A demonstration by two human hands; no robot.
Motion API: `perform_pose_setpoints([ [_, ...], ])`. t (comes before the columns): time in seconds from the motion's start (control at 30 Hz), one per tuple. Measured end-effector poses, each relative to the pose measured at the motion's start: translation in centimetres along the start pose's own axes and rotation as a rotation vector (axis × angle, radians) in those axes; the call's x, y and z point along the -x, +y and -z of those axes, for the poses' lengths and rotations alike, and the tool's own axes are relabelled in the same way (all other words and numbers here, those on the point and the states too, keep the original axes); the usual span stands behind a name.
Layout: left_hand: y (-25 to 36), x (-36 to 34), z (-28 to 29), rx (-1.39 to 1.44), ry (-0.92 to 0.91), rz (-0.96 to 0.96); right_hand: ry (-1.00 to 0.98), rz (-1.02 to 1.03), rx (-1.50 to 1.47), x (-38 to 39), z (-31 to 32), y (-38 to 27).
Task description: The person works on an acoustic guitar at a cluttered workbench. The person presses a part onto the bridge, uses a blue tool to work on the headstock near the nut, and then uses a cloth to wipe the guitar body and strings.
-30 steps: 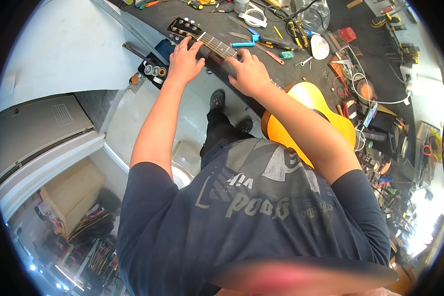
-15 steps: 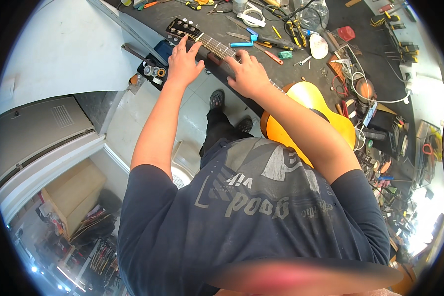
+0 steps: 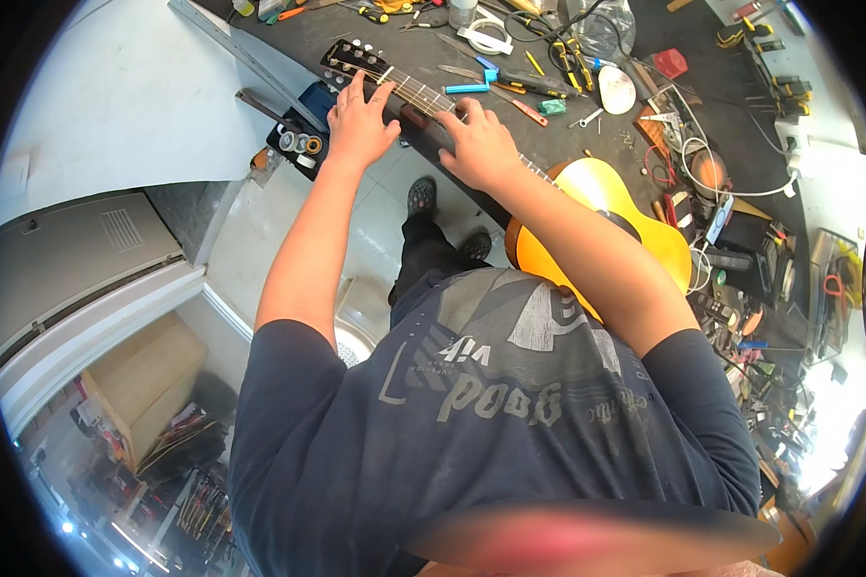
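An acoustic guitar (image 3: 587, 183) with a yellow top lies face up along the bench's near edge. Its dark headstock (image 3: 353, 56) points to the far left, and its body rests at the right, partly behind my right forearm. My left hand (image 3: 361, 130) has its fingers spread, fingertips touching the strings by the nut, thumb held apart. Farther down the neck (image 3: 419, 93), my right hand (image 3: 481, 149) lays its fingertips on the strings over the frets, thumb stretched away from the fingers. Neither hand wraps round the neck.
Behind the neck, the dark workbench (image 3: 433, 43) carries a blue clamp-like tool (image 3: 471, 87), an orange-handled tool (image 3: 529, 112), pliers (image 3: 573, 62) and a white oval piece (image 3: 617, 89). Cables and tools crowd the right side. A black tray (image 3: 298, 144) with tape rolls sits left of my left hand.
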State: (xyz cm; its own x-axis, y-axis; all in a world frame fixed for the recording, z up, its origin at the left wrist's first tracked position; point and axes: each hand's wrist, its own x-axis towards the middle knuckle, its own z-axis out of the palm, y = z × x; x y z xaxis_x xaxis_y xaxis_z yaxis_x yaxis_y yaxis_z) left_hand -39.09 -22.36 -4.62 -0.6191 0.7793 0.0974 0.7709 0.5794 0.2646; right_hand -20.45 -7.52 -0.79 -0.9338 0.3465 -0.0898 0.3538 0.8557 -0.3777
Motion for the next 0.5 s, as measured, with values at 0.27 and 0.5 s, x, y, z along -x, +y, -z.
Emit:
perform_pose_setpoints([
  [0.27,0.8,-0.2,0.4,0.03,-0.004,0.012,-0.015,-0.008,0.009,-0.3,0.5,-0.2],
  [0.5,1.0,-0.4,0.9,-0.035,-0.131,0.126,-0.012,-0.008,0.035,-0.3,0.5,-0.3],
])
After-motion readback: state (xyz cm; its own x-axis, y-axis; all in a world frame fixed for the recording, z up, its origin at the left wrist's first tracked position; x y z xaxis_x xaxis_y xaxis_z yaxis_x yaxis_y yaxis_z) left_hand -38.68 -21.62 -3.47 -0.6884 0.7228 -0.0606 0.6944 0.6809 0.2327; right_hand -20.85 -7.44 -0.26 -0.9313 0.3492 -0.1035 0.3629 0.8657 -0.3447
